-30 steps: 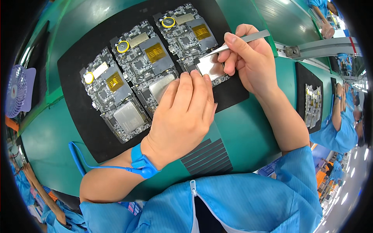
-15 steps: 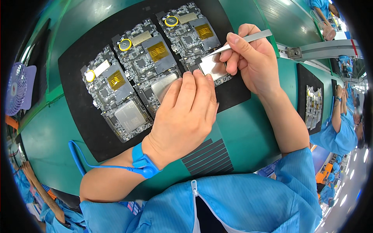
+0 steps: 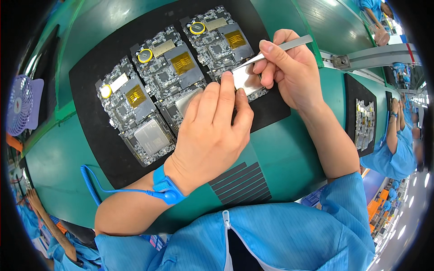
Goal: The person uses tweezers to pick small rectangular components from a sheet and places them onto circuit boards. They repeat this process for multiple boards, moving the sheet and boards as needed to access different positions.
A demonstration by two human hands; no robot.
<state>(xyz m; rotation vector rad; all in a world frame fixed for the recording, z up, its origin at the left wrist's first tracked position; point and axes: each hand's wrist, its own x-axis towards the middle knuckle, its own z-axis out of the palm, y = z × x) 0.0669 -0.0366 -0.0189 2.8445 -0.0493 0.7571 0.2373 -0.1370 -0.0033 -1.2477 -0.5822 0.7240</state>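
Three circuit boards lie side by side: a left one (image 3: 126, 108), a middle one (image 3: 165, 74) and a right one (image 3: 217, 47). Each carries a round yellow-rimmed cell and a patch of amber tape. My right hand (image 3: 291, 67) grips metal tweezers (image 3: 296, 43), whose tips reach down to the upper edge of a shiny metal cover (image 3: 247, 80) on the right board. Fingers spread, my left hand (image 3: 212, 126) rests over the lower ends of the middle and right boards. Its index fingertip and thumb are beside the shiny cover; it hides part of the middle board.
Under the boards is a black mat (image 3: 92, 135) on a green table (image 3: 289, 158). Black strips (image 3: 242, 183) lie near the front edge. A blue coiled cord (image 3: 90, 185) runs to my left wrist strap (image 3: 167, 186). A fan (image 3: 20, 105) stands at left; people work at both sides.
My left index finger has moved up along the cover's left side, and the thumb has spread away from the fingers. My right hand with the tweezers has shifted slightly left.
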